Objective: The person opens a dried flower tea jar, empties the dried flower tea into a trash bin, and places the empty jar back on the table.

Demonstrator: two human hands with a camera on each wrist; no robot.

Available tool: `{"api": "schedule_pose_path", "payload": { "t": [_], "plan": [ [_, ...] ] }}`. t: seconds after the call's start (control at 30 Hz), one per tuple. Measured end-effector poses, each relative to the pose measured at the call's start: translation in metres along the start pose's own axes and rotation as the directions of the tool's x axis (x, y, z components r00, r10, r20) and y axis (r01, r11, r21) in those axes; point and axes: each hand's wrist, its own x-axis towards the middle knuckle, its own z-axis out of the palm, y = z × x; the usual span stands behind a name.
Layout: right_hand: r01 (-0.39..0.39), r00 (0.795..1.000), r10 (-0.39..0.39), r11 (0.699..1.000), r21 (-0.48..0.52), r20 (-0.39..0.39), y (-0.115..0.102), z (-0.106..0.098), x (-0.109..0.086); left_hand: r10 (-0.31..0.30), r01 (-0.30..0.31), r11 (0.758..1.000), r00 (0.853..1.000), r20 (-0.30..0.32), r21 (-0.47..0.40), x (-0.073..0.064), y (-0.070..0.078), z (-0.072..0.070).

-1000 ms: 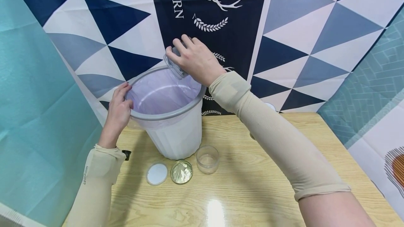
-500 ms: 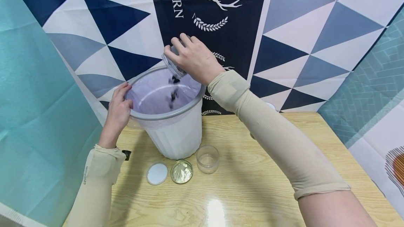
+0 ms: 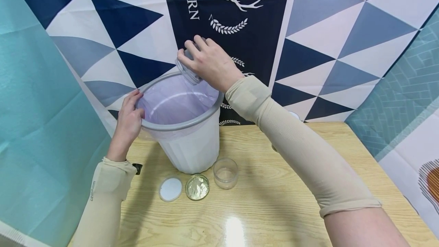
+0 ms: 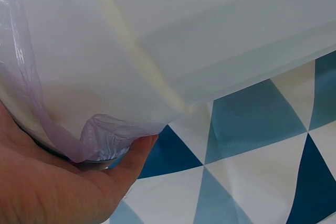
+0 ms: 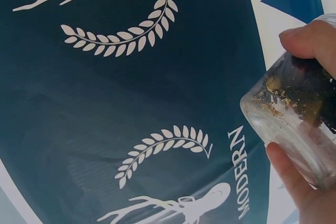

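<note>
A white bin (image 3: 195,151) with a grey rim and a purple plastic bag (image 3: 171,104) lining it stands on the table. My left hand (image 3: 127,119) grips its rim at the left; in the left wrist view the thumb lies by the bag's folded edge (image 4: 107,135). Over the far right of the opening, my right hand (image 3: 214,62) holds a clear jar (image 3: 186,72) tipped mouth-down. Seen from the right wrist, dark pieces and yellowish crumbs cling inside the jar (image 5: 283,111) near its base, with thumb and fingers around it.
In front of the bin lie a white disc-shaped lid (image 3: 170,189) and a gold lid (image 3: 197,187). Beside them stands a clear round container (image 3: 225,174). A patterned cloth (image 3: 319,48) hangs behind the wooden table (image 3: 274,209).
Half a second ago dark pieces were falling from the jar into the bin; now none show in the air. The right hand has shifted very slightly up and left, while the left stayed put.
</note>
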Motion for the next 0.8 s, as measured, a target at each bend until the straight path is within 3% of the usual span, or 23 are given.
{"api": "schedule_pose_path", "payload": {
  "t": [0.8],
  "plan": [
    [0.076,0.997,-0.077,0.994,-0.084,-0.002,0.0016,-0.0033,0.0051,0.004,-0.004,1.0,1.0,0.002,-0.003,0.0002,-0.0016,0.0004]
  ]
}}
